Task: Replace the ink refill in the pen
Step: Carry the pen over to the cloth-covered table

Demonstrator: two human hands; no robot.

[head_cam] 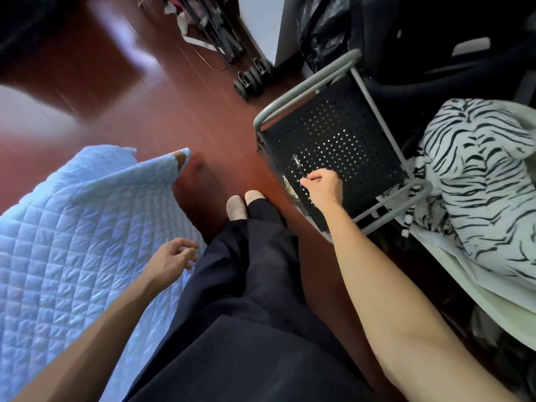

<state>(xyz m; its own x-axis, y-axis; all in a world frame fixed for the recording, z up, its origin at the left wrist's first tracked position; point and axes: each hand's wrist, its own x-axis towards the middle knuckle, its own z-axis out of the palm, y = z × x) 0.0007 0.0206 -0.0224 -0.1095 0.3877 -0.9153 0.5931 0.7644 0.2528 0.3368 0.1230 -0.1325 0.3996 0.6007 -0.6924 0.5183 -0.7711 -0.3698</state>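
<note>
The pen [297, 165] lies front-right on the chair seat [348, 126], axis pointing away; right hand [324, 187] apparently pinches it; left hand [173, 256] relaxed, empty.

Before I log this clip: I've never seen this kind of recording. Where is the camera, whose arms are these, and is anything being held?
There is no machine here. One wide-angle camera sits on a person's head and looks forward and down, so the two bare arms are the wearer's own, with dark trousers and pale slippers between them. The right hand reaches over a black perforated chair seat, and its grip pinches the near end of a slim pen. I cannot tell whether the pen rests on the seat or is just lifted, and blur hides its parts. The left hand hangs beside a pale blue quilt, fingers loosely curled, holding nothing. A striped blanket lies at the far right.
</note>
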